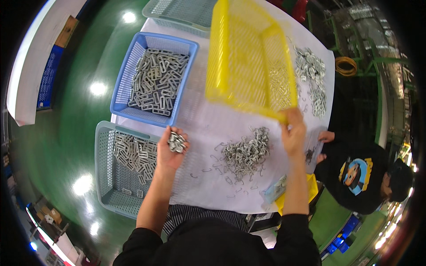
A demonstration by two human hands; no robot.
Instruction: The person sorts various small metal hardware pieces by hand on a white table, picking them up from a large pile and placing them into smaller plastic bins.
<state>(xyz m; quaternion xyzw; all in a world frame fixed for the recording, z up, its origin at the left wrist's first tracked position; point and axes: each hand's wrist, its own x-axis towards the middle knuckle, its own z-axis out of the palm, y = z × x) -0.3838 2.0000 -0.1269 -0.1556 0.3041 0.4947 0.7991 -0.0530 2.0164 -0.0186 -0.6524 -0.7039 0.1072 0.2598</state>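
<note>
My left hand is cupped, palm up, around a handful of small shiny metal pieces. It is above the near edge of a blue basket and beside a grey-green basket; both hold flat metal loops. My right hand grips the near right corner of a yellow basket, which is tilted and blurred. Through its slotted wall small pieces show, but I cannot tell whether they lie inside or behind it. A pile of small metal hooks sits on the white table between my hands.
Another pale green basket stands at the far end of the white table. More metal pieces lie along its right side. A co-worker in black is at the right, hands at the table edge. A yellow container stands near my right forearm.
</note>
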